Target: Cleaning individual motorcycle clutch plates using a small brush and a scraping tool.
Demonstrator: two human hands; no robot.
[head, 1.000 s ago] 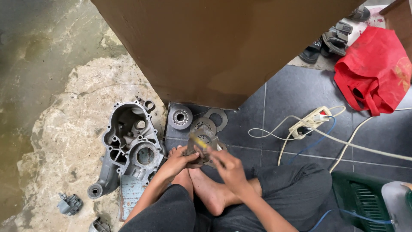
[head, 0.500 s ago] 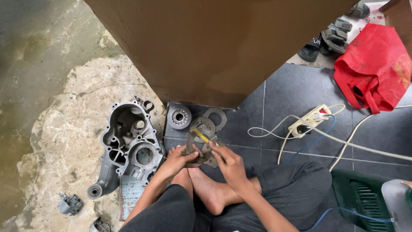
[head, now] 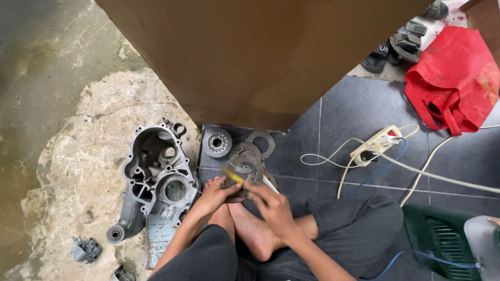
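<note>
I sit on the floor with my bare feet [head: 250, 229] drawn in front of me. My left hand [head: 212, 196] grips a dark round metal part [head: 237, 194] just above my toes. My right hand [head: 272, 206] is closed on a thin tool with a yellow end [head: 232, 175], and it rests across that part. Both hands meet over the part. Flat metal rings [head: 246, 154] lie on the tiles right behind my hands, and another ring [head: 260, 143] lies beyond them. A toothed round hub [head: 217, 142] sits to their left.
A grey cast engine case [head: 156, 177] lies to my left on rough concrete, with small metal pieces [head: 86, 250] nearby. A brown wall block [head: 260, 57] stands ahead. To the right are a power strip with cables [head: 376, 148], a red bag [head: 453, 83], sandals [head: 402, 42] and a green crate [head: 442, 234].
My right hand has shifted slightly left towards the part, and the tool's yellow end has dropped a little lower. My left hand keeps its grip.
</note>
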